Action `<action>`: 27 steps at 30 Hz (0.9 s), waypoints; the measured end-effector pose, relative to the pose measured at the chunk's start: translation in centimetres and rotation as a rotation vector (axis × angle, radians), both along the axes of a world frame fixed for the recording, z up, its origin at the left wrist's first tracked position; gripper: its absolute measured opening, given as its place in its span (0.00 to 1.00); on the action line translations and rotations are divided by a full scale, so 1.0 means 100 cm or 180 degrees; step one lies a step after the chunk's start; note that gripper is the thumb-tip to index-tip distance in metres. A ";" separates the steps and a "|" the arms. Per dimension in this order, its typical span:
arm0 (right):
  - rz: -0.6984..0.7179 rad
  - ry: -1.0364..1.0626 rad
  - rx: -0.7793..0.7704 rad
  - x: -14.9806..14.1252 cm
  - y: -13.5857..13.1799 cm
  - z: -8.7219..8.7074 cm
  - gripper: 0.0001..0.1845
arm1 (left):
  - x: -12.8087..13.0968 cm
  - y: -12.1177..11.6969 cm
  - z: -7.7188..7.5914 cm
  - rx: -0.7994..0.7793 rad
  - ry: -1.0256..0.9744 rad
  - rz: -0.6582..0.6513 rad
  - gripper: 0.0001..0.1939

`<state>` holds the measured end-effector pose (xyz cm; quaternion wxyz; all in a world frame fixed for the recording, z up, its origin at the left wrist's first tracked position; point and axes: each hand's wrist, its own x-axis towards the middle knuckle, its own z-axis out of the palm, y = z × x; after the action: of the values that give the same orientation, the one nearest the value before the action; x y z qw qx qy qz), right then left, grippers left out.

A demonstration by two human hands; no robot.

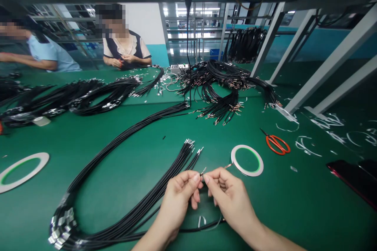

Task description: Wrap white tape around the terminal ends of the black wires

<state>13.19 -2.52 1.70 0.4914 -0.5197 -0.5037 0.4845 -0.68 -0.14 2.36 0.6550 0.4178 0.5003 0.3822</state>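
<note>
My left hand (184, 190) pinches a black cable near its bare silvery end (203, 171), thumb against forefinger. Against the same spot my right hand (228, 192) presses its thumb and fingertips together; what lies between them is too small to make out. A copper-coloured strip (228, 166) runs from behind my right fingers to a white-rimmed tape roll (255, 173) lying flat. Just beyond my left hand, a bundle of black cables (173, 166) curves across the green table (123, 157), its stripped silvery ends fanned out. One cable (203, 229) passes below both hands.
Orange-handled scissors (277, 144) lie right of the roll. Another tape roll (44, 159) is at left. Coiled cables (108, 94) and a heap of cables (218, 74) fill the back. Grey posts (338, 62) stand at right among white scraps. Two people (126, 49) sit opposite.
</note>
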 end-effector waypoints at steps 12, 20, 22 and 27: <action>0.0065 0.0150 -0.0165 0.000 0.001 -0.002 0.15 | -0.003 0.001 -0.001 -0.0085 -0.0200 -0.0205 0.17; 0.0072 0.0188 -0.0319 -0.002 0.001 -0.008 0.16 | 0.001 0.000 -0.009 0.0437 0.0334 0.0208 0.16; 0.0086 0.0207 -0.0316 -0.002 0.001 -0.008 0.16 | 0.001 -0.001 -0.011 0.0479 0.0371 0.0195 0.16; 0.0172 0.0278 -0.0289 -0.002 0.003 -0.006 0.16 | -0.001 0.000 -0.010 0.0354 0.0312 0.0030 0.16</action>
<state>13.00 -2.23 1.06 0.4755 -0.5060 -0.4731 0.5422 -0.79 -0.16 1.34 0.6037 0.4693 0.5117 0.3916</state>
